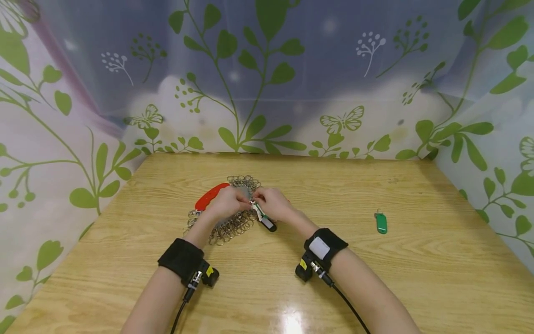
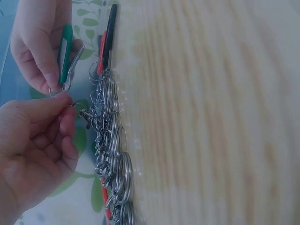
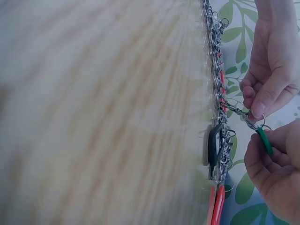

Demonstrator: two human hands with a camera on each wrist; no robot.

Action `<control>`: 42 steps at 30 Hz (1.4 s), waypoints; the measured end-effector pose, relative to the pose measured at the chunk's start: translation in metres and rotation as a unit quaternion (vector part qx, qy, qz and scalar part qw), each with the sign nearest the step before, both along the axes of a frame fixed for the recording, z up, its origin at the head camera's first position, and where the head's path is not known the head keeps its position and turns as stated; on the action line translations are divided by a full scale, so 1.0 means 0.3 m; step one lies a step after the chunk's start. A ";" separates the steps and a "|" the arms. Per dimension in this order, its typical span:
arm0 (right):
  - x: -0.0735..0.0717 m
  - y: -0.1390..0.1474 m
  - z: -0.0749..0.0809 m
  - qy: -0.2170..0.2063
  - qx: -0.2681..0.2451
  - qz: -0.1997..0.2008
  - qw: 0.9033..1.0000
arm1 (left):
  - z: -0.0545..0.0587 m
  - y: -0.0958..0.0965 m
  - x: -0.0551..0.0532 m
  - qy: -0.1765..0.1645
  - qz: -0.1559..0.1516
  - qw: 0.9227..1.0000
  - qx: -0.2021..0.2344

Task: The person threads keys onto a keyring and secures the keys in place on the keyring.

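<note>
My left hand (image 1: 228, 202) pinches a small metal ring on the ring-laden holder between thumb and fingertips. Right against it, my right hand (image 1: 273, 204) pinches a green key tag (image 2: 65, 54) with its split ring and a silver key (image 2: 75, 65). In the left wrist view the fingertips of both hands meet at the rings. Beneath them lies the holder, a grey plate edged with many silver key rings (image 1: 227, 231) on short chains, with a red grip (image 1: 212, 195) on its left. A black key tag (image 3: 215, 145) hangs at the holder's near right side.
Another green key tag (image 1: 381, 223) with a small ring lies apart on the right of the wooden table (image 1: 417, 278). Printed leaf curtains (image 1: 267, 116) stand behind and at both sides. A cable (image 1: 350, 306) trails from each wrist camera.
</note>
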State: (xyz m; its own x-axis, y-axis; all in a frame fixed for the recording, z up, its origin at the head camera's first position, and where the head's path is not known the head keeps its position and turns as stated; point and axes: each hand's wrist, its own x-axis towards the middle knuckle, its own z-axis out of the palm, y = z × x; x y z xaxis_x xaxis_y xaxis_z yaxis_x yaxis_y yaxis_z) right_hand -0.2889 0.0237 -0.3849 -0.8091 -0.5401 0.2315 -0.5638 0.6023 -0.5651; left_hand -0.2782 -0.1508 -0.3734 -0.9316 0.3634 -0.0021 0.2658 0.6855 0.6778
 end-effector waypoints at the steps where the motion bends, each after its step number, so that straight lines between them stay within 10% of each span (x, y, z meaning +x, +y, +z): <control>1: 0.001 0.000 0.002 0.001 0.002 0.001 1.000 | 0.000 0.000 -0.002 0.001 0.003 1.000 0.000; 13: 0.009 -0.005 0.002 0.069 0.025 0.030 0.997 | 0.000 0.009 -0.010 -0.003 0.021 1.000 -0.009; 42: 0.002 0.009 -0.005 0.032 0.012 0.015 0.999 | -0.012 0.026 -0.014 0.001 0.009 0.999 -0.042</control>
